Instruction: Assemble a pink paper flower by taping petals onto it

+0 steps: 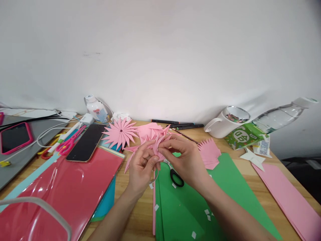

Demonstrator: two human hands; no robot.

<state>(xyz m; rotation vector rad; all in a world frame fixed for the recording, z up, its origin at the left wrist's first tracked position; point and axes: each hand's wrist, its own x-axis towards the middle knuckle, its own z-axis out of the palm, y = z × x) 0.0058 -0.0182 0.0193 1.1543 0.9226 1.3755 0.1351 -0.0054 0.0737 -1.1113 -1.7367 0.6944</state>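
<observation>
Both my hands meet over the middle of the wooden table, pinching a pink cut-paper piece (157,142) with pointed petals. My left hand (141,165) grips its lower edge with curled fingers. My right hand (184,157) pinches it from the right. A finished pink paper flower (120,132) lies just behind my left hand. Black-handled scissors (175,175) rest on the green paper sheets (225,197) under my right hand. A stack of fringed pink paper (209,154) lies to the right.
A red plastic sleeve of paper (62,190) and a dark phone (86,142) lie at the left, with pink scissors (67,142). A white mug (225,122), a tilted water bottle (278,117), pens (180,125) and pink strips (291,197) sit at the right.
</observation>
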